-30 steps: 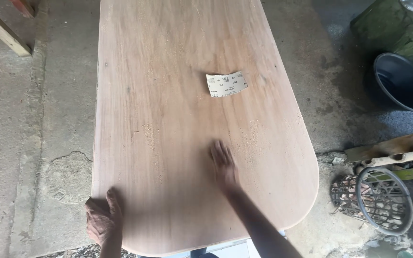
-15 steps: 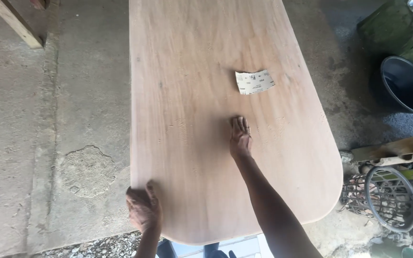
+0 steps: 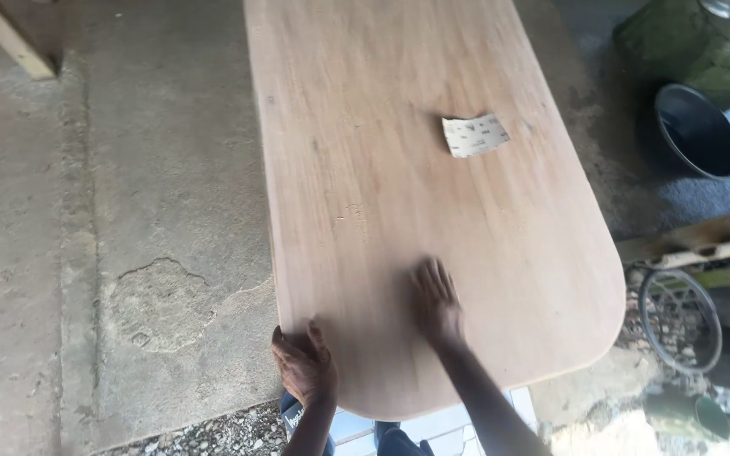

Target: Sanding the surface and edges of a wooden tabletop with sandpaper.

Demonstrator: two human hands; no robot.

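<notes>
Sandpaper: one pale rectangular sheet (image 3: 475, 135) with small dark print lies flat on the board, at 1 o'clock from the right hand, well apart from it.
Board: one long wooden tabletop (image 3: 399, 194) with rounded corners, over the concrete floor (image 3: 154, 211).
Right hand: right hand (image 3: 437, 304), blurred, lies flat on the board near its close end, fingers spread, holding nothing.
Left hand: left hand (image 3: 304, 365) clasps the board's near left corner.
Containers: one dark round basin (image 3: 697, 131) at 2 o'clock; contents cannot be told.
Wheel: one wire rim (image 3: 679, 319) at 3 o'clock.
</notes>
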